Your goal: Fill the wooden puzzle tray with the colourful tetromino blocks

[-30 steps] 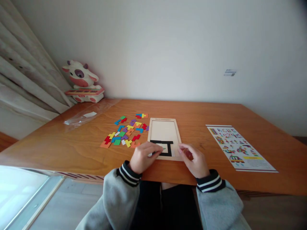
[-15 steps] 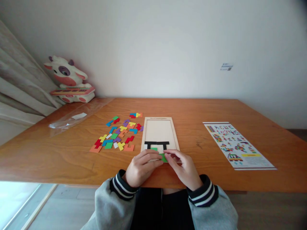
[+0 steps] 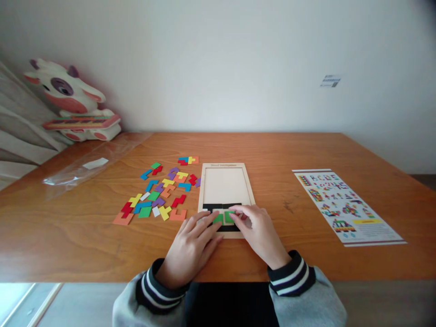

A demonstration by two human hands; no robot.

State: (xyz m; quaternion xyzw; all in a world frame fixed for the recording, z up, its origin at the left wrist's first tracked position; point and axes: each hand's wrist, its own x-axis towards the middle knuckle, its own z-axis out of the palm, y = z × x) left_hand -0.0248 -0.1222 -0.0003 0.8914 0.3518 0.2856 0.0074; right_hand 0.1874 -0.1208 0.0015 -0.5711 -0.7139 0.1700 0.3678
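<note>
A wooden puzzle tray lies in front of me, with flat black puzzle pieces in its near half. Inside the black outline sit two green pieces: a left green piece and a right green piece. My right hand pinches at the right green piece between thumb and forefinger. Spread over the tray's near left corner, my left hand has its fingertips at the left green piece. My fingers hide parts of the black pieces and the tray's sides.
Loose coloured puzzle pieces are scattered left of the tray. A printed pattern sheet lies to the right. Far left are a clear plastic bag and a toy cow with a keyboard. The table edge runs near my wrists.
The right green piece has gone from the tray's near edge to beside the left one inside the black outline. My left hand has drawn back left, fingers more spread. The view has shifted slightly.
</note>
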